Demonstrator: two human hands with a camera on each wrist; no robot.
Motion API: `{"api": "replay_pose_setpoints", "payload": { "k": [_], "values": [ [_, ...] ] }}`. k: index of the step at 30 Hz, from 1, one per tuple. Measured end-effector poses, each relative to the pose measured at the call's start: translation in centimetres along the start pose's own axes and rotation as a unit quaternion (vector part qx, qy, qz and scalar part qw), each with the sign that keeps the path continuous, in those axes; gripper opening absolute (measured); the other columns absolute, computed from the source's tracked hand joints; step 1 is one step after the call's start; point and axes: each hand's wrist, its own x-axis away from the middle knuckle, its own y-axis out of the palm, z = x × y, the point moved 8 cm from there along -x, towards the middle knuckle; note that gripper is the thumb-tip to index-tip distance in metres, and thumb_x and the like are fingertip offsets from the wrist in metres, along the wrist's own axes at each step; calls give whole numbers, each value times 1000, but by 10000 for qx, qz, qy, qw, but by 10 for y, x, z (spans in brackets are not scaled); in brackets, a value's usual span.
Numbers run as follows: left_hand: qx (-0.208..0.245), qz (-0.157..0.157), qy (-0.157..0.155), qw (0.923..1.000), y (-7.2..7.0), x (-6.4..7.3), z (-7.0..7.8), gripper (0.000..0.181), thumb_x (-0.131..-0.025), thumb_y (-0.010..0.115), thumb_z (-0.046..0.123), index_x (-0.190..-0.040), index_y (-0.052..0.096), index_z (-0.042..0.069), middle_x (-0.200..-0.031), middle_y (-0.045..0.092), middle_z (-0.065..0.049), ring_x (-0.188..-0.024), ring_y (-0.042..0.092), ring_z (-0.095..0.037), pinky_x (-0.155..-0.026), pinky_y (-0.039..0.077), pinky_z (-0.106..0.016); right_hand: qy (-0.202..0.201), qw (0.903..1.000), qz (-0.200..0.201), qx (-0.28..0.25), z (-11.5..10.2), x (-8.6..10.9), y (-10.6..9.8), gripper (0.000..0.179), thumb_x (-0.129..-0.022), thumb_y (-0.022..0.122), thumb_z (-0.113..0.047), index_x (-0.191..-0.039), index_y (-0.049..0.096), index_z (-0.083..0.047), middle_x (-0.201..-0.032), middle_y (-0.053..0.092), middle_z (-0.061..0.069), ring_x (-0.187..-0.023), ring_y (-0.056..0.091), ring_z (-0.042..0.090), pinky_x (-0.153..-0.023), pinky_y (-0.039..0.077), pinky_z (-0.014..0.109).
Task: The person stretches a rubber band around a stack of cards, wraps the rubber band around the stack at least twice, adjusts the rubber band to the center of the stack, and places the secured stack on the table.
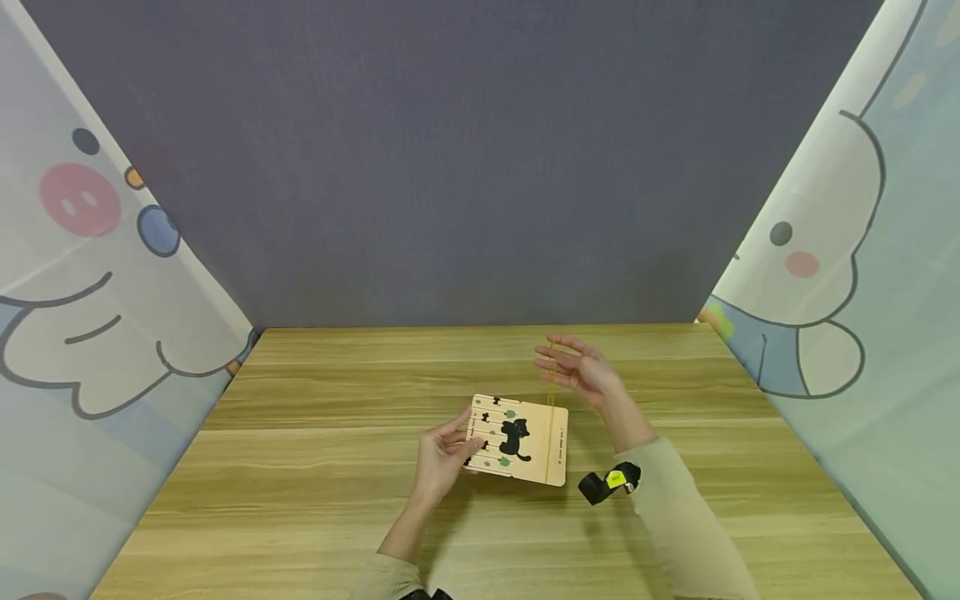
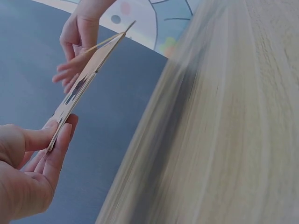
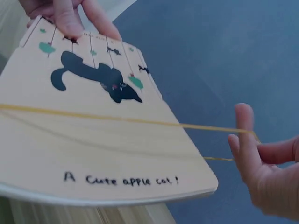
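Observation:
A cream notebook printed with a black cat is held up tilted above the table. My left hand pinches its left edge, thumb on the printed face and fingers behind, as the left wrist view shows. A thin yellow rubber band runs across the cover near the end lettered "A cute apple cat!". Beyond the notebook's far edge, my right hand draws the band out in a stretched loop. The loop passes over its extended, spread fingers, apart from the notebook.
Beneath both hands lies a wood-grain table. A dark grey panel rises behind it, and cartoon-printed curtains flank the sides. A black strap with a yellow tag is on my right wrist.

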Motion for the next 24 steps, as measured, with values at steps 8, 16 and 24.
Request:
{"api": "replay_pose_setpoints", "payload": {
  "k": [8,16,24],
  "values": [
    [78,-52,-13,10000,-1,-2,-4,44,-74,62,-15,-115,49,-14,-112,52,-28,-75,62,-37,-62,54,-29,286,9991,322,61,1,-1,-1,16,-95,42,-12,-106,54,-8,-91,66,3,-67,62,10,-56,51,17],
    [292,-222,-264,9990,-3,-5,-26,49,-74,64,-10,-121,47,-8,-88,61,-30,-70,64,-31,-50,54,-32,590,9911,-420,1116,4,-5,1,26,-92,48,-27,-87,59,-4,-82,62,6,-45,41,3,-37,31,11],
    [73,-532,-313,9981,-3,-6,-26,49,-74,65,-8,-120,48,-7,-88,62,-27,-70,65,-26,-51,53,-24,266,9604,-1583,2279,0,-4,11,34,-94,42,-31,-96,64,-5,-72,61,7,-35,31,4,-35,14,27]
  ]
}}
